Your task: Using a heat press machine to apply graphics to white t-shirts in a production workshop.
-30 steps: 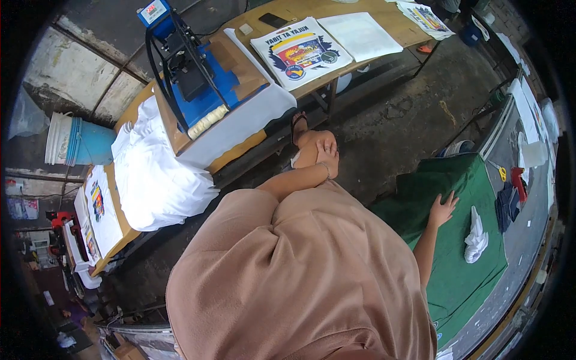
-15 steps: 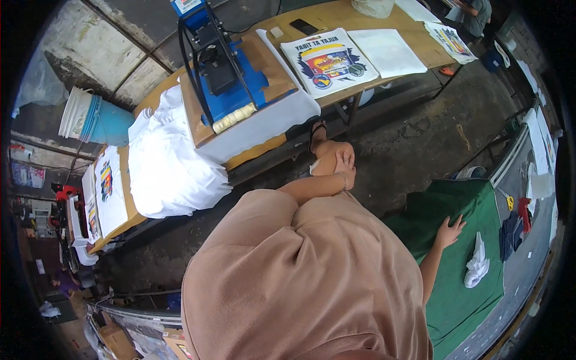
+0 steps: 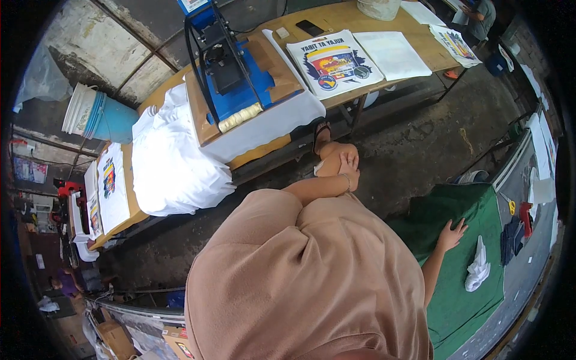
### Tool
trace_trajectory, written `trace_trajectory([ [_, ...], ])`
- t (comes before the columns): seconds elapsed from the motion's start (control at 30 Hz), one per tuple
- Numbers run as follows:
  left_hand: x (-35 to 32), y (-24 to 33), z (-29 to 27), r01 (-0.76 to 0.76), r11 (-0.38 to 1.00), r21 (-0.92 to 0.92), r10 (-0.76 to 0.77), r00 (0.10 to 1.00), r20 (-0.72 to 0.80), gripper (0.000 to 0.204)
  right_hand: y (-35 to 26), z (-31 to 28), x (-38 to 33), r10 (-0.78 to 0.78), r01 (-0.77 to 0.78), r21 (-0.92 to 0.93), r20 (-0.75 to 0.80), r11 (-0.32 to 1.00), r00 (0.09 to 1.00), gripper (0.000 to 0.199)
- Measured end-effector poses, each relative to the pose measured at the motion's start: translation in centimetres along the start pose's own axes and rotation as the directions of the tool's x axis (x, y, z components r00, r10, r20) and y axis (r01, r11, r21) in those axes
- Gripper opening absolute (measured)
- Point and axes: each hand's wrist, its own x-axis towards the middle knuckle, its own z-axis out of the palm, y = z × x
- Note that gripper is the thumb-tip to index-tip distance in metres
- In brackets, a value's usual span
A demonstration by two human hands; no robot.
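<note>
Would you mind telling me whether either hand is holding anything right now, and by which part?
Nothing is held. The left hand rests on the raised knee, and the right hand lies flat, fingers spread, on the green cloth.

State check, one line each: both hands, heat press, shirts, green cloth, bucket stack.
left hand: flat on the raised knee, holding nothing
right hand: spread flat on the green cloth
green cloth: laid over the table
heat press: open, platen raised
white shirts: piled beside the press
printed shirt: laid flat, print up
buckets: nested, on their side
</note>
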Motion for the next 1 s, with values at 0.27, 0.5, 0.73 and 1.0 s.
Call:
trace_trajectory([
  [0.27,0.16,0.01,0.27,0.005,1.000,-0.003,-0.005,1.000,-0.018,0.052,0.18,0.27,-0.03,-0.029,0.029,-0.013,-0.059,1.000,0.998,0.058],
  [0.5,0.14,-0.01,0.18,-0.001,1.000,-0.017,0.001,1.000,-0.022,0.051,0.20,0.22,0.00,-0.015,0.014,-0.007,-0.037,1.000,0.999,0.058],
  [0.73,-0.23,-0.13,-0.17,-0.010,1.000,-0.023,0.010,1.000,-0.003,0.051,0.37,0.53,0.12,0.000,0.000,-0.012,-0.033,1.000,0.999,0.059],
  [1.0,0.13,0.01,0.23,0.004,1.000,-0.007,-0.004,1.000,-0.027,0.052,0.54,0.69,0.22,-0.019,0.019,-0.011,-0.053,1.000,0.998,0.059],
])
